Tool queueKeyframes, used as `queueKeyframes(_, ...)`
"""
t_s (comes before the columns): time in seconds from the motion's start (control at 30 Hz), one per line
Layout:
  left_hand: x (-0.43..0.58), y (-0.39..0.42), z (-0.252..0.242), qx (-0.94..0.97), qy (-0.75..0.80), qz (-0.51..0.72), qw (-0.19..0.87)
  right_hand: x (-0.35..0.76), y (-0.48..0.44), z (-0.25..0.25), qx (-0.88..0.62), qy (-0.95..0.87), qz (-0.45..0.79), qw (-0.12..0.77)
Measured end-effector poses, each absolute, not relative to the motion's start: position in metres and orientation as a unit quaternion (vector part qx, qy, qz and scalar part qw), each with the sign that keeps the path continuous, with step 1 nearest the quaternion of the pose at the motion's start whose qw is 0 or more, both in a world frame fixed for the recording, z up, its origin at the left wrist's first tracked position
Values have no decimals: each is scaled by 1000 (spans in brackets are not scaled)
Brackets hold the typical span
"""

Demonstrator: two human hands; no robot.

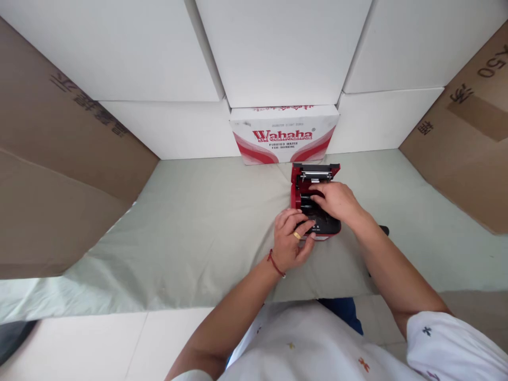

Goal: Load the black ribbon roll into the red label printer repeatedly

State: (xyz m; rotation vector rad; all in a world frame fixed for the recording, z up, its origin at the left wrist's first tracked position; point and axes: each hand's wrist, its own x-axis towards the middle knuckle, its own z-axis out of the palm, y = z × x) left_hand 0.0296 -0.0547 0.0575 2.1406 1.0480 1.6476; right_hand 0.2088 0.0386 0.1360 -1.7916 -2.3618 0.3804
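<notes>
A small red and black label printer (328, 226) sits on the cloth-covered table with its lid (316, 172) raised. Inside it, metal rods and a dark compartment show. My left hand (289, 238) holds the printer's front left corner, fingers bent over the black top near the buttons and thumb at the front edge. From the right, my right hand (335, 201) reaches into the open compartment below the lid. Its thumb and forefinger are a little apart, and the other fingers are partly hidden. No separate thing can be made out between them.
A Wahaha water carton (284, 138) stands behind the printer against stacked white boxes (281, 47). Brown cardboard boxes flank the table at left (59, 174) and right (468, 127). Partly under my right forearm lies a black object (384, 230). Pale green cloth (190, 227) covers the table.
</notes>
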Motion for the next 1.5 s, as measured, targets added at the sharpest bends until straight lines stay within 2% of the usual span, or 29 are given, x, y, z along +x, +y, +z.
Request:
queueKeyframes(0.07,32,-56,56,762,349,546,15,216,30,138,-564,-797,173,134)
queueKeyframes(0.17,36,-59,56,764,364,529,-67,229,16,142,-517,-759,228,324)
queueKeyframes(0.23,37,-61,56,759,377,521,-100,238,13,145,-526,-699,174,452)
queueKeyframes(0.3,38,-63,56,757,386,513,-122,245,18,146,-543,-657,79,517)
queueKeyframes(0.4,39,-65,57,756,393,508,-125,249,38,142,-535,-674,19,509)
queueKeyframes(0.57,40,-63,63,782,368,497,-81,243,54,125,-509,-730,89,447)
queueKeyframes(0.67,41,-62,65,795,355,489,-57,241,47,120,-503,-726,105,457)
queueKeyframes(0.9,44,-68,63,789,395,462,-92,243,33,121,-493,-736,103,452)
queueKeyframes(1.17,45,-73,63,780,371,489,-122,240,22,121,-495,-733,97,456)
queueKeyframes(1.37,44,-74,60,784,377,482,-107,240,-3,119,-451,-741,70,492)
queueKeyframes(1.5,42,-74,60,788,377,477,-96,247,-22,103,-425,-749,129,492)
